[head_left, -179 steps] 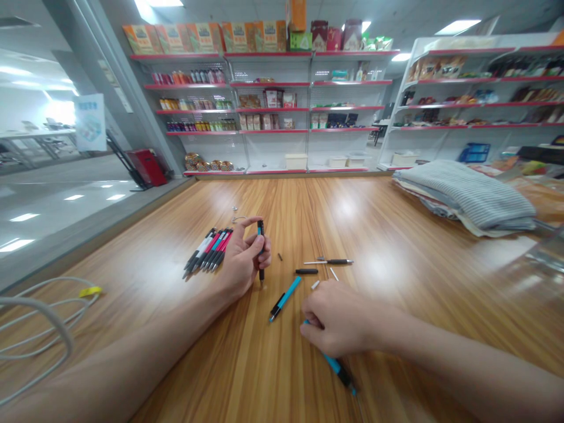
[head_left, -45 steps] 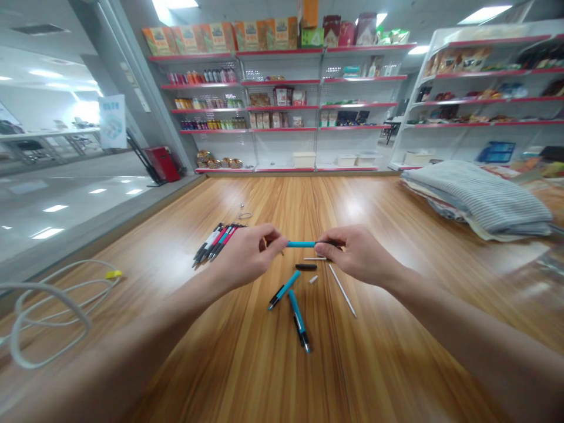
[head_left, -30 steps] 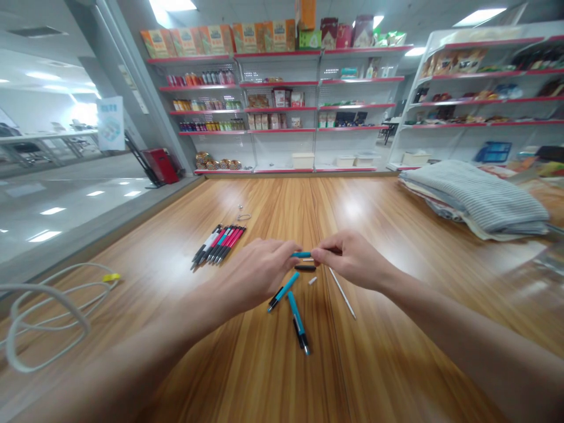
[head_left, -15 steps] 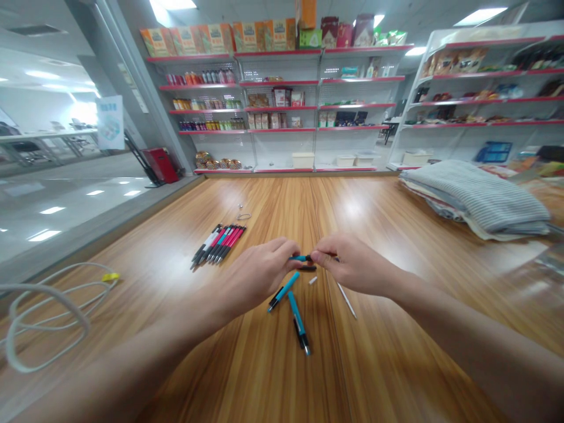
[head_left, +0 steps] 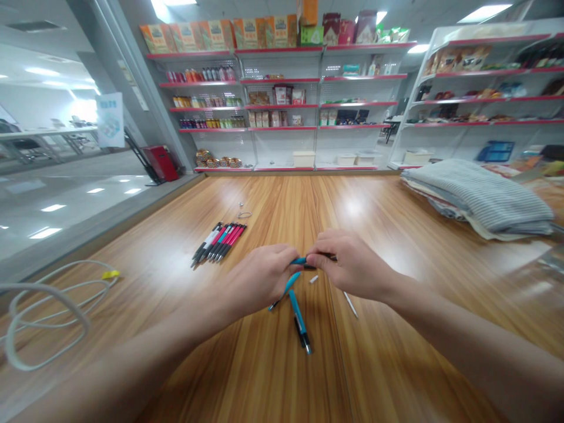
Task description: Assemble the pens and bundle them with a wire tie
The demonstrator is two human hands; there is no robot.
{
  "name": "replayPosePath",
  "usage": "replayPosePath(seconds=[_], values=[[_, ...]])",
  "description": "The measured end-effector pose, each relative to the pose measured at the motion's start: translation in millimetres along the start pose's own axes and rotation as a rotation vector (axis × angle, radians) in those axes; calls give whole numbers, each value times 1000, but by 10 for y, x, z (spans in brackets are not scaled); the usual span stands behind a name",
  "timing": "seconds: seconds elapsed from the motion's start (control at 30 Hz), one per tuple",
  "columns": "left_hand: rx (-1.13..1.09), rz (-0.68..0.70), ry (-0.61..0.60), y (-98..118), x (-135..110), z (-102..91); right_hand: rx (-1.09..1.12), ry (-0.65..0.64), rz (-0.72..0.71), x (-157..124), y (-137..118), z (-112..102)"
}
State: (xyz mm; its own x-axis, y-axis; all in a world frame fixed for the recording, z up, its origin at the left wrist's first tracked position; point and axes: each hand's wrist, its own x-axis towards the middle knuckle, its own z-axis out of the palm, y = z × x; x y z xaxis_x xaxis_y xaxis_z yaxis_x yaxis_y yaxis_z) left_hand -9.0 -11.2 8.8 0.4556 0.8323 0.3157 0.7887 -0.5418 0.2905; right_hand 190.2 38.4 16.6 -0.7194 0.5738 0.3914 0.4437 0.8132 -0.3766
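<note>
pen [head_left: 299, 261] held sideways is slim and blue, dark toward one end.

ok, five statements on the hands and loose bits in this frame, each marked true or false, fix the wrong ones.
1. The left hand and right hand both grip blue-and-black pen parts. True.
2. The row of pens lies to the right of both hands. False: the row of pens lies on the left.
3. The thin white rod lies to the right of the small white piece. True.
4. The striped cloth is under the left hand. False: the striped cloth is off to the right.
5. A silver ring lies beyond both hands. True.
</note>
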Motion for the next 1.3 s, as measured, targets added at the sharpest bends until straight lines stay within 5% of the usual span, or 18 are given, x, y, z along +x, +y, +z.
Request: replayPosePath(seconds=[0.17,0.27,0.43,0.8,0.93,1.13,1.3], values=[[-213,-215,-166,5,-3,-38,54,109,8,-2,22,-4],[-242,-253,-194,-15,0,-45,-26,17,16,-18,35,-6],[-81,-188,-216,-106,16,-24,-243,-216,-45,-36,69,-71],[6,-41,-279,-232,-55,-3,-148,-498,182,-84,360,-139],[189,93,-267,-196,-78,13,-88,-506,207,-72,364,-26],[505,288,-249,-143,-85,66,20,-398,38,-57,385,114],[593,329,-207,-144,-68,51,51,-394,-10,-44,430,190]])
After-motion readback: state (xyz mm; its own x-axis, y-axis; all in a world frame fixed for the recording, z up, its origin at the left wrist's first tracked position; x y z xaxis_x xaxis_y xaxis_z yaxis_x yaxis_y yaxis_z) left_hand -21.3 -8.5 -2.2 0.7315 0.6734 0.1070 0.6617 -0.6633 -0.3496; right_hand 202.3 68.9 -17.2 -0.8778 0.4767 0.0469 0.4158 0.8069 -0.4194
